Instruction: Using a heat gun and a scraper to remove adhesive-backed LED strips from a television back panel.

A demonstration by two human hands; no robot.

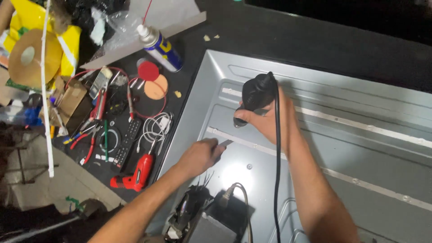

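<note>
The right hand (265,118) grips a black corded tool (255,95) (nozzle down); just below-left, the left hand (200,155) pinches a flat blade (225,143) against the white strip (252,145).

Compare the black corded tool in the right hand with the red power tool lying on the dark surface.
The black corded tool is black, while the red power tool is red with black parts. The black one is gripped by the right hand and held above the grey metal panel; the red one lies untouched on the dark surface left of the panel. A black cord hangs from the black one; no cord shows on the red one. Both are small handheld tools.
</note>
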